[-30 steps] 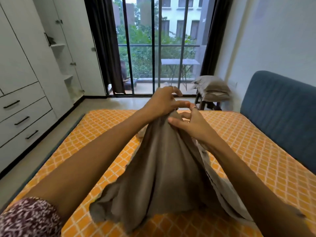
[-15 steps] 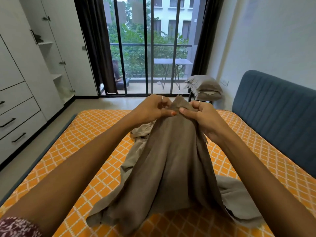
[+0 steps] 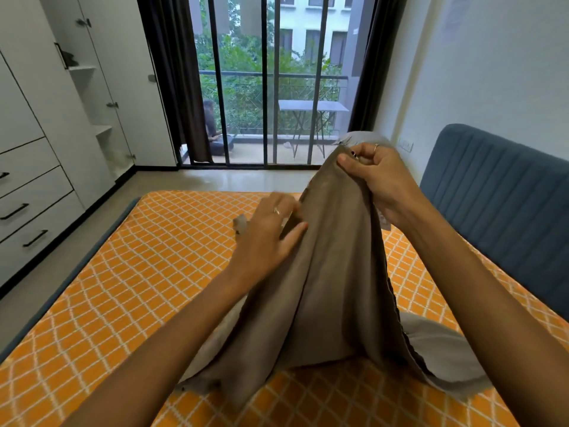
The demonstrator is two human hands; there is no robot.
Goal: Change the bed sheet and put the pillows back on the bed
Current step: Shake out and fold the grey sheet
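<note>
A: Where is the sheet?

B: The grey-brown bed sheet (image 3: pixel 323 272) hangs in a tall peak over the near middle of the mattress (image 3: pixel 147 272); its lower folds pool on the orange, white-latticed cover near the person; a paler grey part spreads out to the near right.

A: And the hands?

B: The right hand (image 3: pixel 374 177) is raised at the top of the peak, fingers and thumb curled and pinching the cloth's upper edge; rings show on it. The left hand (image 3: pixel 271 229) is lower and to the left, fingers fairly straight and laid against the left slope of the hanging cloth; a ring shows on one finger; it is a little blurred, so I cannot tell if the thumb pinches a fold.

A: What else is in the room?

B: A blue padded headboard (image 3: pixel 492 211) runs along the right side of the mattress; white wardrobes with black-handled drawers (image 3: pixel 27 208) stand on the left; at the far end, dark curtains (image 3: pixel 172 87) frame sliding glass doors (image 3: pixel 271 87) that open to a balcony with a small table (image 3: pixel 311 106); something grey (image 3: pixel 363 138) shows just behind the right hand, mostly hidden by it.
</note>
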